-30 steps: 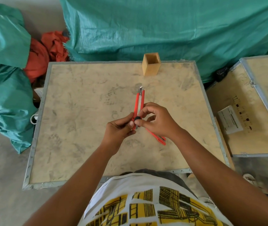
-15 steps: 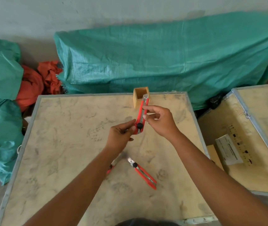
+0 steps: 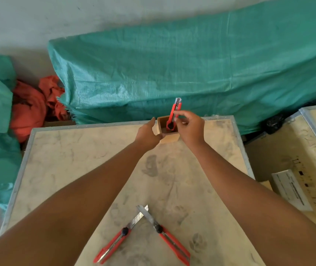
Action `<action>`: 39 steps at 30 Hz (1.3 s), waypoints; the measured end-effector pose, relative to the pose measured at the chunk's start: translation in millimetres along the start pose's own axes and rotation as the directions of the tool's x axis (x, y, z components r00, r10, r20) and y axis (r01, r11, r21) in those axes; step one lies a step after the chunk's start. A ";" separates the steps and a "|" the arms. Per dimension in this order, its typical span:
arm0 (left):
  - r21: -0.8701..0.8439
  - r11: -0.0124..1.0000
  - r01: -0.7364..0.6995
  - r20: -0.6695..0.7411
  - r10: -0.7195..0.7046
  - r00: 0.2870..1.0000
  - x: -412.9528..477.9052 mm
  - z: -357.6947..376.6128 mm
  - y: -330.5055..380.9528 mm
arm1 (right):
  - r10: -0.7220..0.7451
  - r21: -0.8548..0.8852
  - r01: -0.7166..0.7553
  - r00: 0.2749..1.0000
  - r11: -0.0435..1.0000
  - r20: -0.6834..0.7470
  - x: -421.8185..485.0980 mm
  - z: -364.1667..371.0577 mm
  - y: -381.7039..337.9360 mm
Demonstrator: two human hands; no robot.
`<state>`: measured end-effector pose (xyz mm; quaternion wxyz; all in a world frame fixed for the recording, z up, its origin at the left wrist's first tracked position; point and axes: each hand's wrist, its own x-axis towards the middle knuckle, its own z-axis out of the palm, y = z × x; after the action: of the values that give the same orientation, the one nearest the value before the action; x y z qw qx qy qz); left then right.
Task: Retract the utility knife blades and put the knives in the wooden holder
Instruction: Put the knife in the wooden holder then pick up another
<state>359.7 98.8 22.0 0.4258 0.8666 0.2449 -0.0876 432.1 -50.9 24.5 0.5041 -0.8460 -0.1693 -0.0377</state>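
Note:
A small wooden holder (image 3: 170,138) stands at the far edge of the crate top. My right hand (image 3: 189,126) pinches a red utility knife (image 3: 174,114) that stands upright with its lower end inside the holder; its blade looks retracted. My left hand (image 3: 148,134) grips the holder's left side. Two more red utility knives lie near me with blades extended and tips crossing: the left knife (image 3: 115,241) and the right knife (image 3: 169,239).
The work surface is a pale crate top (image 3: 88,169) with a metal rim. A second crate (image 3: 307,169) with a white label stands to the right. Green tarpaulin (image 3: 191,64) covers bulk behind; orange cloth (image 3: 32,106) lies at the far left.
Both hands moved away from me to the holder. The knife went from being held between both hands to standing in the holder under my right hand; my left hand took the holder.

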 end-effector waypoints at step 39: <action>-0.149 0.934 0.325 -0.085 -0.339 0.937 -263.5 39.1 -192.9 | 0.371 -0.185 -0.328 0.713 0.926 0.595 -306.2 47.3 -18.7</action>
<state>37.7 75.8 -41.4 0.4476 0.7858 0.4163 -0.0941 133.2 -77.9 -54.7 0.3897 -0.8434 -0.1611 0.3328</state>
